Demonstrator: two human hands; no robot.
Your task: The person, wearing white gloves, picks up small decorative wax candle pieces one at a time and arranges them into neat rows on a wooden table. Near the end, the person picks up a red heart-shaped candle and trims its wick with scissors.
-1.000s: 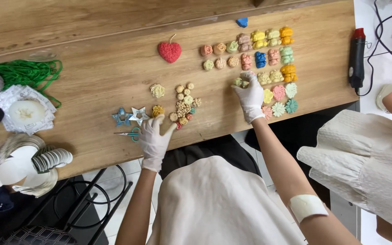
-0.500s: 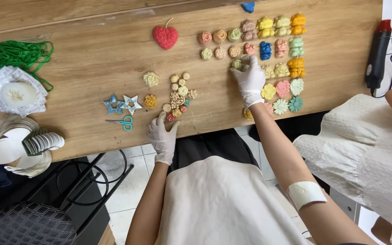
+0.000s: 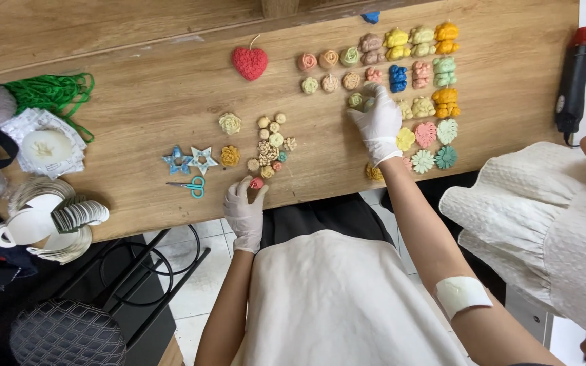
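Both my hands wear white gloves over a wooden table (image 3: 137,102). My left hand (image 3: 244,207) rests at the table's near edge with its fingertips on a small red wax piece (image 3: 257,183), just below a cluster of small beige and coloured pieces (image 3: 270,146). My right hand (image 3: 378,125) lies flat on the table, fingers touching a pale green flower-shaped candle (image 3: 355,100). Rows of coloured bear and flower candles (image 3: 418,61) spread beyond and right of it. Leaf-shaped candles (image 3: 435,132) lie beside my right wrist.
A red heart candle (image 3: 249,62) lies at the back. Blue stars (image 3: 190,160) and small scissors (image 3: 190,186) sit left of the cluster. Green cord (image 3: 52,91), a white candle on paper (image 3: 45,146) and stacked discs (image 3: 79,213) are far left. A black heat gun (image 3: 571,78) and another person's white sleeve (image 3: 537,210) are right.
My left hand slid back from the cluster toward the table's near edge, onto the red piece. My right hand stays by the green flower candle. The camera shifted slightly.
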